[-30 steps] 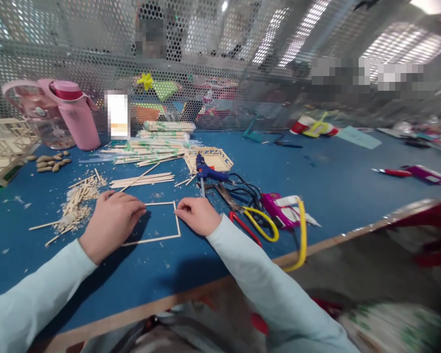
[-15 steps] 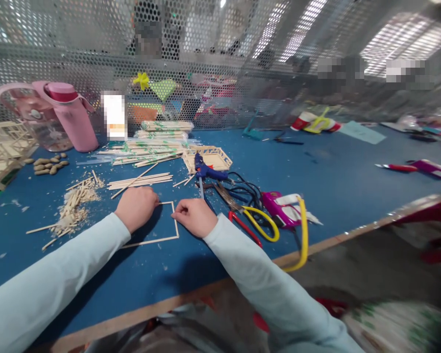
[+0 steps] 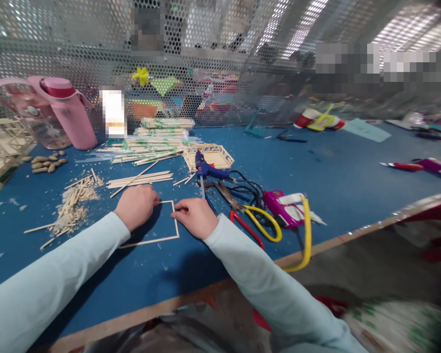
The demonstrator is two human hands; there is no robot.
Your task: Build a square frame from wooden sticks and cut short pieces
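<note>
A thin frame of wooden sticks [image 3: 150, 241] lies on the blue tabletop between my hands. My left hand [image 3: 137, 207] is closed, its fingertips at the frame's far stick; part of the frame is hidden behind it. On the right, my right hand [image 3: 194, 215] pinches the short end stick near its far corner, thumb and forefinger together. Several loose sticks [image 3: 143, 180] lie just beyond my left hand. A blue glue gun [image 3: 209, 169] rests past my right hand, leaning by a small wooden tray-like structure [image 3: 224, 157].
Yellow-handled scissors [image 3: 264, 223], red-handled pliers [image 3: 246, 229] and a purple tool [image 3: 279, 208] lie to the right. Stick scraps [image 3: 73, 208] are heaped left, near peanuts [image 3: 46, 164]. A pink bottle [image 3: 73, 115] and bagged sticks [image 3: 161, 132] stand and lie behind. The table edge [image 3: 161, 306] is close.
The view has shifted slightly. Both hands keep nearly the same places and grip on the stick frame.
</note>
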